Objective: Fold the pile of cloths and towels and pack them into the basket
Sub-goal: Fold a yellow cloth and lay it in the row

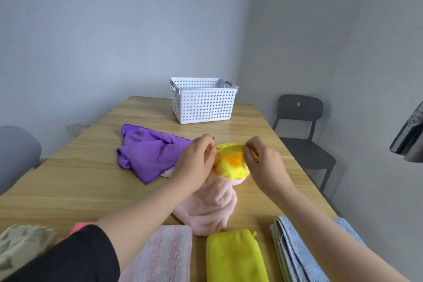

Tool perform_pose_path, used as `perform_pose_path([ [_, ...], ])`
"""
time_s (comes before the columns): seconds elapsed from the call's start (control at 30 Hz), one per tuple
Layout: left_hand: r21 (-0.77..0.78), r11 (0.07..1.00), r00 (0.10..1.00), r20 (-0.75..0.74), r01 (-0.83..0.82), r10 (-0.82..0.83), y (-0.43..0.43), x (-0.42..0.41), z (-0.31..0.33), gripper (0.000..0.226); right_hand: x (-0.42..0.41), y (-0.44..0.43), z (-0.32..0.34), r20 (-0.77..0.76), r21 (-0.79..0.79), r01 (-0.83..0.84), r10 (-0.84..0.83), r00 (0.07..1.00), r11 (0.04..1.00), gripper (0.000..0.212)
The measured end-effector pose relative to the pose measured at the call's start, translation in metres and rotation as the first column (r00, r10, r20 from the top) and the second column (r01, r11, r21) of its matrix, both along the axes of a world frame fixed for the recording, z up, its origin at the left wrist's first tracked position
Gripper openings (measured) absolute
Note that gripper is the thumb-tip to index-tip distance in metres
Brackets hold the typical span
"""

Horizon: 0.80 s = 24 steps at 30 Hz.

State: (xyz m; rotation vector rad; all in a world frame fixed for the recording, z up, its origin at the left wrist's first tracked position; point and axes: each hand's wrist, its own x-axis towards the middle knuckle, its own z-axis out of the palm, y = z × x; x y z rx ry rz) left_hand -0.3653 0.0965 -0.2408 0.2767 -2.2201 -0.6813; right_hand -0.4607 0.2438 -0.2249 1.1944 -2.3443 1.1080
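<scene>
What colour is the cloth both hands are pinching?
The cloth is yellow with an orange patch; head view shows it best.

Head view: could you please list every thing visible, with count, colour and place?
table: 1, light wood, underneath
basket: 1, white, table's far end
purple cloth: 1, purple, left of centre
yellow cloth: 1, yellow-orange, centre, on pink towel
pink towel: 1, pale pink, centre
striped towel: 1, pink-white, near edge
lime cloth: 1, yellow-green, near edge
blue stack: 1, blue-grey, near right
leaf-print cloth: 1, green-white, near left
chair: 1, dark grey, right
left hand: 1, pinching yellow cloth
right hand: 1, pinching yellow cloth
</scene>
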Motion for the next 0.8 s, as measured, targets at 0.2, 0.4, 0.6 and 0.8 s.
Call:
perform_pose_path([
  [0.2, -0.009, 0.997, 0.980, -0.185, 0.079, -0.079, 0.020, 0.025, 0.052, 0.002, 0.031, 0.026, 0.054, -0.052, -0.132, -0.003, -0.003, 0.999, 0.991, 0.011],
  [0.4, -0.055, 0.991, 0.944, -0.303, 0.121, -0.132, 0.059, 0.069, 0.105, 0.014, 0.073, 0.069, 0.102, -0.155, -0.207, -0.038, 0.005, 0.988, 0.978, 0.007],
  [0.6, -0.109, 0.990, 0.923, -0.365, 0.090, -0.124, 0.102, 0.133, 0.142, 0.011, 0.130, 0.117, 0.139, -0.280, -0.284, -0.100, 0.017, 0.960, 0.953, 0.006],
  [0.8, -0.002, 0.977, 0.921, -0.335, 0.211, -0.200, 0.150, 0.200, 0.165, 0.022, 0.188, 0.166, 0.165, -0.353, -0.331, -0.134, 0.009, 0.936, 0.934, 0.004],
])
